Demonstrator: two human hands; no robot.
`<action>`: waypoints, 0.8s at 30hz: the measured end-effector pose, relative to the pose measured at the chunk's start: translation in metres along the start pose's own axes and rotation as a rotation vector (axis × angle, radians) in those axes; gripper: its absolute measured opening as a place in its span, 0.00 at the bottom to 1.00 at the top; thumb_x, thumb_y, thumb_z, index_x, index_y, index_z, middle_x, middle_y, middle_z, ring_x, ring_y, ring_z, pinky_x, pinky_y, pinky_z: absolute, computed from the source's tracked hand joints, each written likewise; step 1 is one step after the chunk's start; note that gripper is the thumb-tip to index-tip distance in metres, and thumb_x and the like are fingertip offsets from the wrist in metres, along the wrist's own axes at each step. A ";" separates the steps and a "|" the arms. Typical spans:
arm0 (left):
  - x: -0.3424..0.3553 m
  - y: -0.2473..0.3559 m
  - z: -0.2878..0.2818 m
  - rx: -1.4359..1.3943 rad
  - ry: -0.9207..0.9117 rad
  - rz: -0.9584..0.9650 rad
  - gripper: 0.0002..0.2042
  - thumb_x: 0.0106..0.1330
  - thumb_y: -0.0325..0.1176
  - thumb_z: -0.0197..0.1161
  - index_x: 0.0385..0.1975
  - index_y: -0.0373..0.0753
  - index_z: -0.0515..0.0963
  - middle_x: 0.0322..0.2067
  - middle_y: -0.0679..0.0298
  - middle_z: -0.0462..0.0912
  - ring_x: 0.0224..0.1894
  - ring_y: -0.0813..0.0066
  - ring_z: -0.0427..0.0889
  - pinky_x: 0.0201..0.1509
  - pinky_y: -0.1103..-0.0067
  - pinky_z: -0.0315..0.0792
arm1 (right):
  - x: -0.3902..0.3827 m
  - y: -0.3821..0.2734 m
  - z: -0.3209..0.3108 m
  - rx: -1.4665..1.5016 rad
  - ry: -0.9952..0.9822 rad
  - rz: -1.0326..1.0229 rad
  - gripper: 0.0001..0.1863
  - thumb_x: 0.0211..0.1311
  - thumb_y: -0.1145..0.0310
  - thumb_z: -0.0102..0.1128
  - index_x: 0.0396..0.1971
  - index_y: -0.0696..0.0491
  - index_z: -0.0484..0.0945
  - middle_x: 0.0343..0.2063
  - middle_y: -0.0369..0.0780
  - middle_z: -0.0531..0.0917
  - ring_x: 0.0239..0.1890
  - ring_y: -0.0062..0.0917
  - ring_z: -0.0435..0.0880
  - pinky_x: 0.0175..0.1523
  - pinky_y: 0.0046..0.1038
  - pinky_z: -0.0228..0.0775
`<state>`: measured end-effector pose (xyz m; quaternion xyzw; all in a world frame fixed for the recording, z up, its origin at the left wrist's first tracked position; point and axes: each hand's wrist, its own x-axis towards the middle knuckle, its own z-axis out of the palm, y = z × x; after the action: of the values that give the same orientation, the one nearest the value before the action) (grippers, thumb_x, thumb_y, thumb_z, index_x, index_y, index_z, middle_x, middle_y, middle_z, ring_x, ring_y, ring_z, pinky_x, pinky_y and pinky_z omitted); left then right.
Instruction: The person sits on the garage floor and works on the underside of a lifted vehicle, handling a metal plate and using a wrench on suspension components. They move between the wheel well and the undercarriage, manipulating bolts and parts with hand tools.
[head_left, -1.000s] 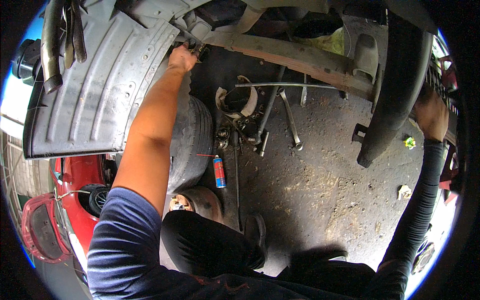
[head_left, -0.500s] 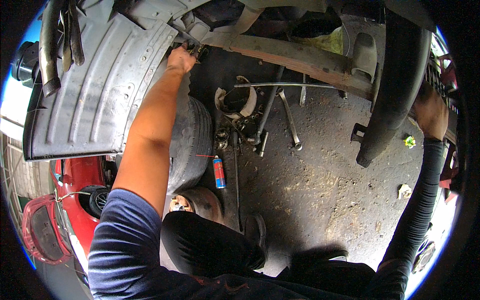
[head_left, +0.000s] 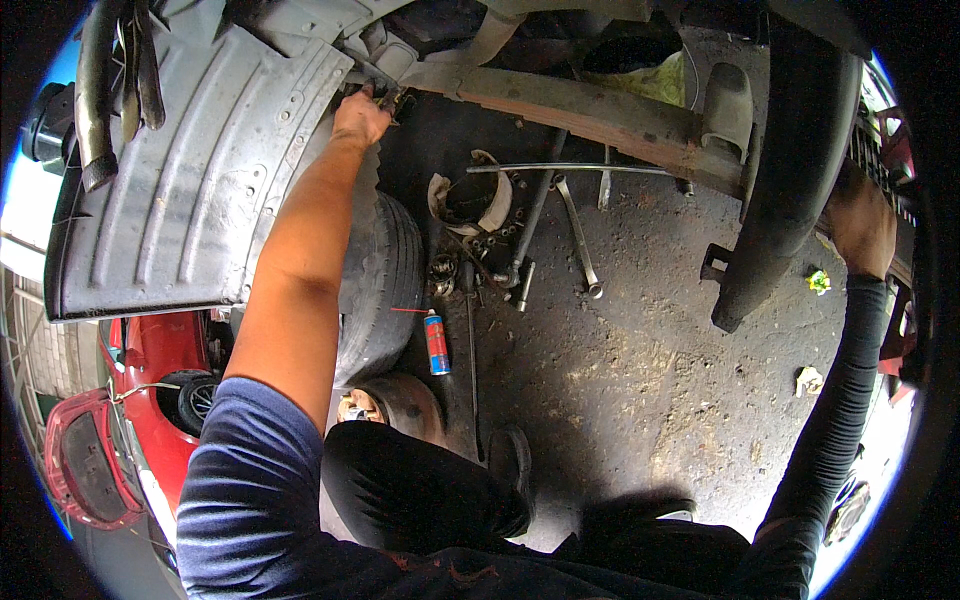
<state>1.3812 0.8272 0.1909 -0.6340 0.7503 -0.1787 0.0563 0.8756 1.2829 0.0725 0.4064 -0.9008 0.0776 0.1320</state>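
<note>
My left hand (head_left: pixel 362 116) reaches up to the far left, beside the end of a long leaf spring (head_left: pixel 590 112) under the vehicle. Its fingers are curled closed at a small dark metal part there; what they hold is too hidden to name. At the right, my right hand (head_left: pixel 862 228) is raised next to a thick black curved piece (head_left: pixel 795 170), its fingers out of sight behind dark parts. A black sleeve covers that forearm. A ribbed grey metal panel (head_left: pixel 190 180) lies left of my left arm, with a tire (head_left: pixel 385 285) below it.
On the dark floor lie a spray can (head_left: pixel 437 345) with a red straw, a combination wrench (head_left: pixel 578 235), a long thin bar (head_left: pixel 474 390), a curved metal band (head_left: pixel 495 205) and several small metal parts. A rusty drum-like part (head_left: pixel 410 405) sits by my knee. A red car (head_left: pixel 165 345) stands at left.
</note>
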 end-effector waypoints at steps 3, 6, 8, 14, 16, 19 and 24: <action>-0.009 0.006 -0.008 -0.025 -0.026 -0.030 0.37 0.66 0.48 0.64 0.73 0.39 0.62 0.65 0.48 0.73 0.68 0.52 0.71 0.73 0.70 0.66 | -0.001 0.002 0.001 -0.010 0.002 -0.006 0.25 0.69 0.46 0.52 0.52 0.50 0.80 0.45 0.52 0.85 0.47 0.51 0.85 0.50 0.48 0.77; -0.012 0.008 -0.010 -0.025 -0.023 -0.034 0.37 0.66 0.48 0.64 0.72 0.38 0.62 0.65 0.48 0.73 0.68 0.52 0.71 0.73 0.70 0.66 | -0.001 0.003 0.004 -0.001 0.046 -0.020 0.25 0.68 0.46 0.53 0.52 0.50 0.81 0.46 0.52 0.85 0.47 0.52 0.85 0.50 0.48 0.77; -0.008 0.006 -0.005 0.012 -0.002 -0.027 0.37 0.66 0.48 0.64 0.72 0.39 0.63 0.65 0.48 0.73 0.68 0.52 0.72 0.72 0.69 0.66 | 0.000 0.005 0.007 -0.027 0.053 -0.027 0.25 0.67 0.46 0.53 0.51 0.50 0.82 0.46 0.52 0.85 0.47 0.52 0.85 0.49 0.48 0.77; 0.016 -0.007 0.014 0.093 -0.002 0.038 0.38 0.64 0.48 0.65 0.72 0.39 0.63 0.64 0.48 0.74 0.67 0.53 0.73 0.72 0.69 0.67 | 0.001 0.009 0.015 -0.008 0.116 -0.064 0.17 0.70 0.48 0.53 0.41 0.47 0.79 0.38 0.49 0.86 0.40 0.50 0.86 0.44 0.51 0.77; 0.020 -0.011 0.018 0.017 0.019 0.043 0.38 0.64 0.47 0.66 0.72 0.38 0.63 0.64 0.48 0.75 0.67 0.53 0.73 0.72 0.69 0.67 | -0.001 0.010 0.016 0.077 0.164 -0.098 0.19 0.70 0.47 0.52 0.40 0.48 0.79 0.37 0.49 0.86 0.40 0.51 0.86 0.44 0.51 0.77; 0.023 -0.013 0.021 0.038 0.042 0.071 0.37 0.63 0.47 0.66 0.72 0.38 0.64 0.64 0.48 0.75 0.66 0.53 0.74 0.71 0.69 0.67 | -0.002 0.009 0.015 0.075 0.166 -0.097 0.20 0.70 0.46 0.52 0.39 0.49 0.80 0.37 0.50 0.86 0.40 0.51 0.85 0.44 0.50 0.77; 0.029 -0.020 0.029 -0.079 0.038 0.031 0.38 0.63 0.46 0.66 0.72 0.39 0.63 0.64 0.48 0.75 0.67 0.53 0.73 0.72 0.69 0.67 | -0.001 0.003 0.008 0.059 0.138 -0.058 0.23 0.71 0.43 0.51 0.39 0.49 0.80 0.37 0.51 0.86 0.41 0.51 0.85 0.44 0.50 0.76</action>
<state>1.4031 0.7908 0.1748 -0.6204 0.7675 -0.1602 0.0199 0.8728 1.2832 0.0642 0.4298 -0.8746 0.1279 0.1841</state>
